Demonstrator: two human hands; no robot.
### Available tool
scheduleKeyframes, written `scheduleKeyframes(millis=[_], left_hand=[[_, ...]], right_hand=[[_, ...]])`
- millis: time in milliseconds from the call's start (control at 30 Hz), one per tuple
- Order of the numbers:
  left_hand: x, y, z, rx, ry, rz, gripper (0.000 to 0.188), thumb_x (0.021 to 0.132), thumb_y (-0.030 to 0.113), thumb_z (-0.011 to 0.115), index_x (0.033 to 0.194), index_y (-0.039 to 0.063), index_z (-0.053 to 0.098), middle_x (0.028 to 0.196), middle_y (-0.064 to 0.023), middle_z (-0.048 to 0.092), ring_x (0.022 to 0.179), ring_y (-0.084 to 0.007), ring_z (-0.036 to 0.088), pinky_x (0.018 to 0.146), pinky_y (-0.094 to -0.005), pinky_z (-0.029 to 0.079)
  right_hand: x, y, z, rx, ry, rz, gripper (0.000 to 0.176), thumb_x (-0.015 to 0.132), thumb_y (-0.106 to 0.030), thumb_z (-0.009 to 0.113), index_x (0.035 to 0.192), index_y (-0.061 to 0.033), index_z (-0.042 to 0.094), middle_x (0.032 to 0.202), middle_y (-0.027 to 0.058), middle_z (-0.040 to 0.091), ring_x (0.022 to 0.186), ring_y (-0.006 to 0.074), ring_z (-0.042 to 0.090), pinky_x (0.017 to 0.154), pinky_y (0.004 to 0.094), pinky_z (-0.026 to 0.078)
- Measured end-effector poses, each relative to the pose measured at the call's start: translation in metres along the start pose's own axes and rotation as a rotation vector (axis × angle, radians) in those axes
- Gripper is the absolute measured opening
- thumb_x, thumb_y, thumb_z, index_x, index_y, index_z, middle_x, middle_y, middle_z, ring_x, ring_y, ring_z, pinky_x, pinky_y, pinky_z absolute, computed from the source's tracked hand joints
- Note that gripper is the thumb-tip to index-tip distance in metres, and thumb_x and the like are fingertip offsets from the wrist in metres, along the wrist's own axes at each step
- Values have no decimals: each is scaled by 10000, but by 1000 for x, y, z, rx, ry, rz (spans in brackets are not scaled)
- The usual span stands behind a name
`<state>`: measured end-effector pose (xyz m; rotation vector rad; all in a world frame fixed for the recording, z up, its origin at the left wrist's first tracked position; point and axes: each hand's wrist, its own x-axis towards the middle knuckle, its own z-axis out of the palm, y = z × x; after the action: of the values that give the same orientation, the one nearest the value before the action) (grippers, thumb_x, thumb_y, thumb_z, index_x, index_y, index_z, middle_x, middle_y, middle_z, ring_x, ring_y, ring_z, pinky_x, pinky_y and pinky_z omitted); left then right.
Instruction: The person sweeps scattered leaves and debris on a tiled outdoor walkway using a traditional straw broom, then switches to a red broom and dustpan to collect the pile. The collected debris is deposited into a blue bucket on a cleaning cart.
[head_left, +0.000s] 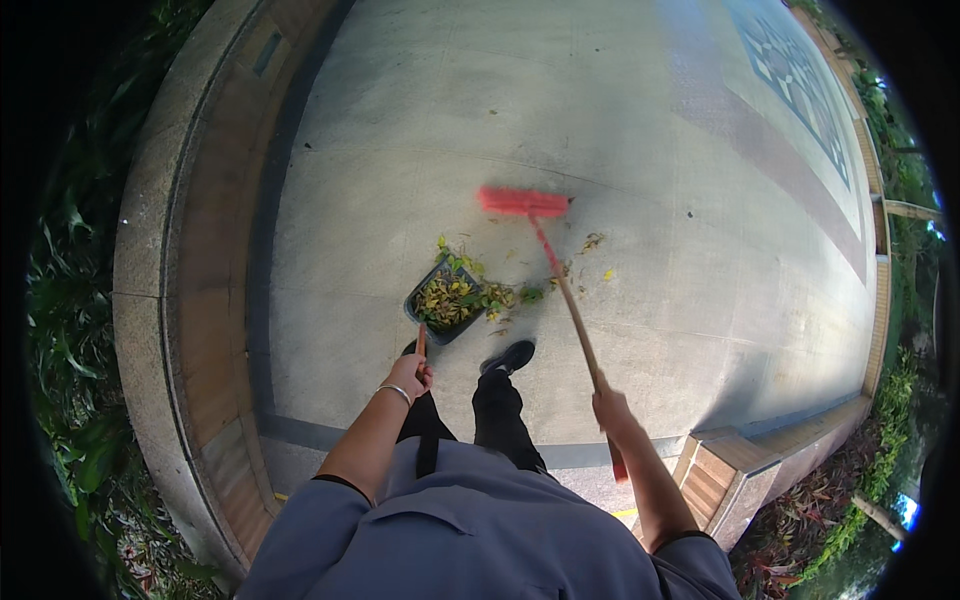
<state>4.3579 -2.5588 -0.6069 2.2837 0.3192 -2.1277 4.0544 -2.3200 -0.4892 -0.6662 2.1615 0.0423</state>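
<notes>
My left hand (412, 376) grips the reddish-brown handle (421, 339) of a dark dustpan (411, 309), which rests on the paving near my feet. Yellow, brown and green leaves (447, 298) fill much of the pan. More leaves (496, 297) lie on the ground along its far and right edges. On the right, my right hand (613, 409) is closed around the wooden stick of a broom (581, 322). Its red bristle head (523, 202) is beyond the dustpan, slightly to the right, and looks blurred. Scattered leaves (592, 241) lie right of the stick.
A low stone-topped wall (142, 352) curves along the left, with green plants (94, 450) behind it. Another low wall (795, 435) stands at the lower right beside reddish plants. My black shoes (512, 356) stand just behind the dustpan. A patterned panel (795, 82) lies at the upper right.
</notes>
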Motion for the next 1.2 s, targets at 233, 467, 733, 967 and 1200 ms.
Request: scheduleKeyframes(millis=[233, 467, 733, 967, 1200], left_hand=[[9, 26, 7, 85, -12, -9, 32, 829, 82, 472, 816, 64, 449, 570, -29, 466, 426, -98, 440, 374, -201, 361], [3, 23, -25, 256, -38, -38, 96, 842, 100, 477, 766, 90, 420, 582, -11, 448, 458, -96, 431, 385, -215, 357], [-3, 37, -23, 438, -14, 82, 88, 865, 93, 453, 787, 60, 429, 564, -33, 433, 449, -128, 439, 378, -243, 384], [5, 55, 1, 490, -26, 61, 73, 873, 96, 447, 831, 38, 433, 661, -70, 469, 475, -135, 433, 395, -242, 396], [2, 51, -12, 478, 5, 44, 112, 881, 103, 460, 791, 43, 429, 658, -60, 461, 483, -130, 433, 409, -235, 395]], right_hand=[[-161, 23, -55, 414, -160, 217, 495, 892, -131, 499, 1365, -185, 364, 609, 42, 512, 465, 101, 482, 393, 265, 429], [-19, 53, -40, 586, 134, 248, 558, 870, -107, 471, 1399, -132, 292, 558, 25, 458, 409, 114, 450, 355, 273, 398], [-71, 11, 80, 757, 39, 363, 615, 859, -56, 451, 1420, -118, 207, 595, 77, 507, 415, 163, 492, 355, 302, 426], [-236, -74, 168, 602, -27, 147, 585, 882, -95, 489, 1417, -120, 252, 865, 134, 633, 708, 175, 627, 649, 275, 505], [-313, -89, 124, 882, -203, 277, 575, 878, -82, 514, 1407, -122, 293, 875, 109, 631, 746, 127, 600, 677, 251, 478]])
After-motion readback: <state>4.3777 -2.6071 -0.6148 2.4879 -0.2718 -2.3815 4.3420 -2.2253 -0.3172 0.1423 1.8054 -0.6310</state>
